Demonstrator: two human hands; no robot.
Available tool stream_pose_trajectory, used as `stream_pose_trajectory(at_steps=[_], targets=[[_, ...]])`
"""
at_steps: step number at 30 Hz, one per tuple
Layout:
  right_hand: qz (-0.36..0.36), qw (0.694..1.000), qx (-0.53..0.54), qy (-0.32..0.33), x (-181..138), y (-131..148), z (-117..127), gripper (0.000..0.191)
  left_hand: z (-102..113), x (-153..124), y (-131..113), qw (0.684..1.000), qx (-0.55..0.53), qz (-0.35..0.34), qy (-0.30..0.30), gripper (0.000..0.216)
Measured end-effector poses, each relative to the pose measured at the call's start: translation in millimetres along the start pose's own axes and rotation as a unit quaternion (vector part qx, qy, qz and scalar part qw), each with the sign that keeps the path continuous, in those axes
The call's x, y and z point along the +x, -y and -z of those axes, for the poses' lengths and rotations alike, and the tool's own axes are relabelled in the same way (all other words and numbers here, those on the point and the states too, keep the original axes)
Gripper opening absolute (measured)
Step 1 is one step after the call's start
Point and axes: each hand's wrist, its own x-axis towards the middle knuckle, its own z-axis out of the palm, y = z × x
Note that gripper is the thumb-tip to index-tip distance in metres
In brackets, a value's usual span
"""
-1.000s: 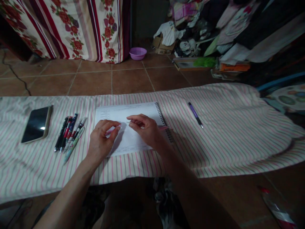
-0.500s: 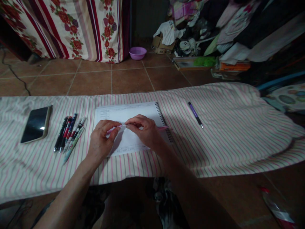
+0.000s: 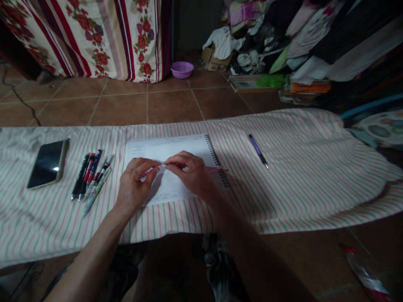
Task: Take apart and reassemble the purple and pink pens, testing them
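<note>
My left hand (image 3: 136, 180) is closed in a pinch on a slim pink pen part (image 3: 146, 172), mostly covered by the fingers. Fingertip to fingertip with it, my right hand (image 3: 189, 170) pinches something small and pale at the end of that part; its kind is hidden. Both hands are over an open spiral notebook (image 3: 176, 144) with a nearly blank page. From behind my right hand a pink pointed piece (image 3: 215, 168) reaches across the spiral binding; whether it lies on the page or is held I cannot tell.
Several pens (image 3: 92, 178) lie bunched to the left, beside a phone (image 3: 47, 163). A purple pen (image 3: 258, 151) lies right of the notebook on the striped cloth (image 3: 302, 180). Beyond, a purple basin (image 3: 181, 70) stands on the tiled floor; a bottle (image 3: 365, 272) lies at lower right.
Almost nothing differs. My right fingertips have shifted very slightly left, closer to my left fingertips.
</note>
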Motion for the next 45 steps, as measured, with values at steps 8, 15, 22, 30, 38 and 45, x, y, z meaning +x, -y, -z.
stream_pose_trajectory(at_steps=[8,15,22,30,38,45], targets=[[0.003,1.000,-0.003,-0.002,-0.3,-0.3,-0.7,0.007,-0.4,0.9,-0.5,1.000,0.003,0.000,-0.005,0.016],[-0.004,1.000,-0.006,0.001,0.0,0.9,-0.4,0.007,-1.0,0.1,0.2,1.000,0.001,-0.003,-0.003,0.015],[0.004,1.000,-0.004,-0.003,0.0,-0.2,-0.9,0.007,-1.3,-0.5,1.7,1.000,0.004,-0.008,-0.003,0.015],[-0.001,1.000,-0.002,-0.002,-0.2,0.5,-0.7,0.008,-0.6,-0.2,0.7,1.000,0.006,-0.003,-0.002,0.015],[-0.008,1.000,0.005,-0.014,0.3,2.0,-0.3,0.006,-0.8,-1.0,2.2,1.000,0.006,-0.006,0.002,0.015],[0.008,1.000,0.003,-0.008,-0.2,1.7,-0.3,0.006,-1.6,-1.0,1.7,1.000,-0.003,0.000,0.007,0.016]])
